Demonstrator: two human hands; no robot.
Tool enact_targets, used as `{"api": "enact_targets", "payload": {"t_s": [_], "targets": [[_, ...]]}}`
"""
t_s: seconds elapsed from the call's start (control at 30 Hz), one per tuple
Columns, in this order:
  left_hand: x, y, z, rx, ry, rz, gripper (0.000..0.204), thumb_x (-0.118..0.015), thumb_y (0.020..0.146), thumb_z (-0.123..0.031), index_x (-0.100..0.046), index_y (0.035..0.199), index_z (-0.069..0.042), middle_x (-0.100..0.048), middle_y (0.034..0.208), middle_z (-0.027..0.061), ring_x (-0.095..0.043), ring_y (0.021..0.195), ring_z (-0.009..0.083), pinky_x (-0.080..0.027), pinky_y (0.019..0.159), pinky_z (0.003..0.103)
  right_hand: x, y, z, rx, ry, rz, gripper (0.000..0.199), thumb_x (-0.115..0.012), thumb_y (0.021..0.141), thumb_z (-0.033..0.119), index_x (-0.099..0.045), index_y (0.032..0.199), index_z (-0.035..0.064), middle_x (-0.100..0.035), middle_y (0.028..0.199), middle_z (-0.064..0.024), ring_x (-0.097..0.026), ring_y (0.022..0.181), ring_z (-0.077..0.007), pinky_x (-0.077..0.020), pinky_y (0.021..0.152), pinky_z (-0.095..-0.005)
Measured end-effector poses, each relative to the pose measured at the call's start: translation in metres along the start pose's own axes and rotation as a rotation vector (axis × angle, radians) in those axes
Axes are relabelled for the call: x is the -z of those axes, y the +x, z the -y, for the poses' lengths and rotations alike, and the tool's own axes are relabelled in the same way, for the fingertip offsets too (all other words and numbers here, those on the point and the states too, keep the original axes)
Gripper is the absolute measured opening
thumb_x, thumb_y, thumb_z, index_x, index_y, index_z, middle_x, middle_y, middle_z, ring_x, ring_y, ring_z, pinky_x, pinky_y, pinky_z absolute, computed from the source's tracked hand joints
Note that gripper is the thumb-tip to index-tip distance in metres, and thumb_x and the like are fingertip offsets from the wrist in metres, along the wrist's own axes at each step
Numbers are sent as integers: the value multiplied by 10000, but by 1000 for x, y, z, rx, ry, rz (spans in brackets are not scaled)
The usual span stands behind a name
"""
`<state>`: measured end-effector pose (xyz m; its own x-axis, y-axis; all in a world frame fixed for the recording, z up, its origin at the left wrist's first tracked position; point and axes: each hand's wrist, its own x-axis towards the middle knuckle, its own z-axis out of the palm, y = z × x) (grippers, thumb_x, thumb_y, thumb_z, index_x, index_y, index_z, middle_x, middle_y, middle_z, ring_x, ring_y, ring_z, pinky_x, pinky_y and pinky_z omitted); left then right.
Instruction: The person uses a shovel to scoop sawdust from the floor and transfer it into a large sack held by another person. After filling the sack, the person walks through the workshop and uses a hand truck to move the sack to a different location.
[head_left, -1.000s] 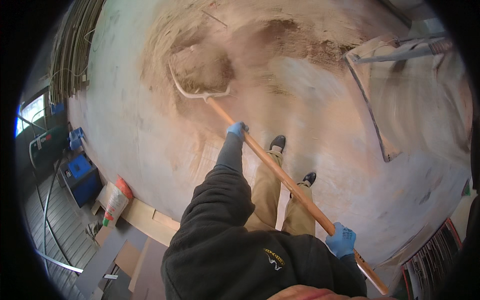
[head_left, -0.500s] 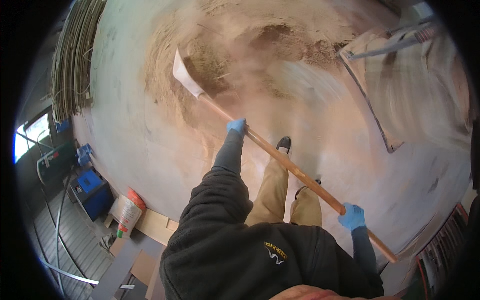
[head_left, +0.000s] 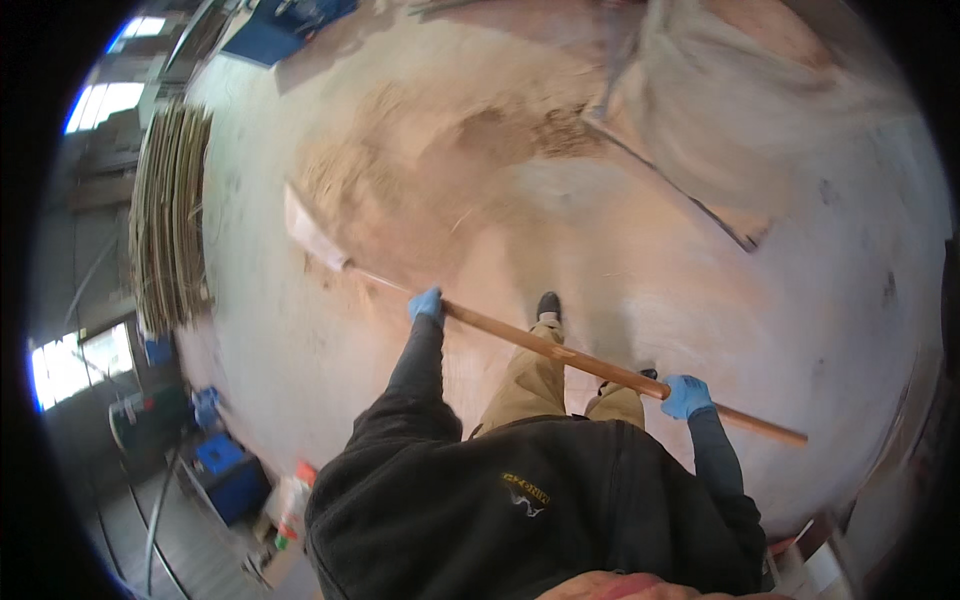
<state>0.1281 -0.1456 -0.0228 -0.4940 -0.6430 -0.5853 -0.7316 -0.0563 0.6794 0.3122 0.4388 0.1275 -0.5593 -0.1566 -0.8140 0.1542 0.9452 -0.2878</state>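
Note:
I hold a long wooden-handled shovel [head_left: 560, 352] across my body. My left hand [head_left: 426, 304], in a blue glove, grips the handle close to the blade end. My right hand [head_left: 685, 395], also blue-gloved, grips the handle near its rear end. The pale blade [head_left: 308, 228] is lifted to the left, above the edge of a heap of brown sandy material [head_left: 440, 150] spread on the concrete floor. My black sleeves, tan trousers and dark shoes [head_left: 548, 303] show below the handle.
A stack of thin rods or sheets [head_left: 165, 215] lies along the left. A blue box [head_left: 230, 475] and a white sack with orange [head_left: 290, 505] stand at lower left. A metal frame [head_left: 680, 170] lies on the floor at upper right. Bright windows at left.
The shovel blade has swung out of the heap toward the left and the handle now lies flatter. The view has turned, and my right hand has risen.

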Motion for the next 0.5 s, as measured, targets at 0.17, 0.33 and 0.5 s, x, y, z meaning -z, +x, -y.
{"api": "enact_targets", "payload": {"t_s": [0.17, 0.33, 0.5], "targets": [[0, -85, 9, 78, -96, 141, 176, -678, 768, -109, -629, 865, 30, -630, 827, 127, -605, 709, 260, -480, 593, 435, -1, -108, -64, -60, 292, 180, 216, -587, 795, 223, -731, 824, 64, -715, 735, -114, -717, 736, -267, -563, 732, -397], [-24, -186, 15, -10, -97, 129, 191, -622, 811, -78, -590, 972, 19, -595, 838, 133, -599, 767, 279, -512, 681, 438, -19, -213, -122, -119, 273, 101, 238, -584, 790, 224, -734, 890, 68, -717, 739, -103, -720, 740, -231, -560, 743, -384], [-66, -277, 36, 218, -232, 112, 73, -510, 865, -104, -526, 839, -39, -595, 754, 118, -528, 578, 259, -511, 544, 379, -43, -278, -198, -121, 34, -254, 261, -633, 739, 254, -740, 918, 99, -723, 931, -141, -703, 906, -293, -547, 798, -427]]}}
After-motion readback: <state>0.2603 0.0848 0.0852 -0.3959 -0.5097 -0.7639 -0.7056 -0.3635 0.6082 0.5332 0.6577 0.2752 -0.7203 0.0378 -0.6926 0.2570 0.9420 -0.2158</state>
